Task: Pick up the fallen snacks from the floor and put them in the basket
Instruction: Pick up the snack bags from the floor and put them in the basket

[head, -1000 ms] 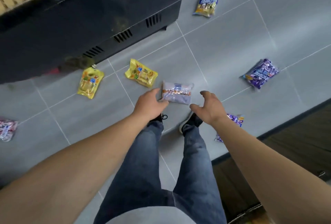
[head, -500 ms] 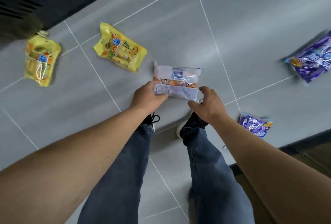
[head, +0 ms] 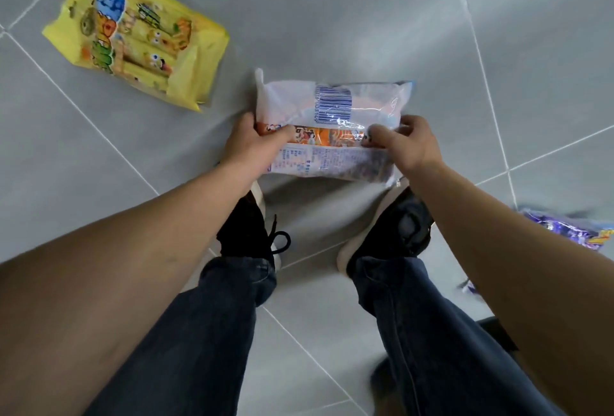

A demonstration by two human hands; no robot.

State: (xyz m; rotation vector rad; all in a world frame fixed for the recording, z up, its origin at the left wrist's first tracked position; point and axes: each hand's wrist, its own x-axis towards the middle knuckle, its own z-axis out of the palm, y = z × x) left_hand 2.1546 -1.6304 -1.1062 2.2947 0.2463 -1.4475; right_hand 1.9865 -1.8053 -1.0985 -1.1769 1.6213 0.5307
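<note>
I pinch white snack pack (head: 332, 129) at both short ends, left hand (head: 252, 146), right hand (head: 407, 146), thumbs on top to steady it | pack low over floor (head: 332, 16) ahead of shoes | yellow pack (head: 133, 40) on floor, far-left | purple pack (head: 571, 232) at right edge | basket not visible

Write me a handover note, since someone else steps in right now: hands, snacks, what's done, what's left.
Left hand grips the left end of the white snack pack; right hand grips its right end, fingers curled round the edges.
The pack sits in front of the shoes; whether it has left the grey tiled floor cannot be told.
The yellow snack bag lies on the floor to the upper left. The purple snack bag lies at the right, partly behind the right arm.
Basket not in view.
Done: white pack gripped.
Left: carry it to the basket, then collect the yellow and purple bags.
</note>
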